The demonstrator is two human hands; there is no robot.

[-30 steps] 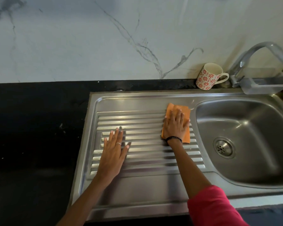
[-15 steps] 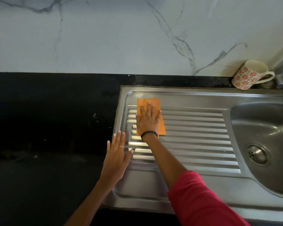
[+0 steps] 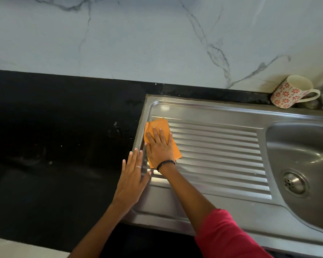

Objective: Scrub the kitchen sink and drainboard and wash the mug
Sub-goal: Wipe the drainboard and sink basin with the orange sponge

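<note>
Scrubbing the drainboard [image 3: 222, 146], right hand [image 3: 159, 146] flat, fingers straight on orange cloth [image 3: 158, 125] at nine o'clock. Left hand [image 3: 132, 175] flat alongside. Mug [image 3: 285, 97] at two o'clock. Best pressing evenly along the ridges.

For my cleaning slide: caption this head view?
Right hand presses an orange cloth flat on the ribbed steel drainboard's left end; left hand rests at its edge.

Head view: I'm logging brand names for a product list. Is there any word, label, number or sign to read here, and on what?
None can be read.
Mug: only a red flower pattern, no words.
Orange cloth under the right hand: plain.
Sink and drainboard: no stamp or brand shows.
Marble wall: grey veins only.
</note>
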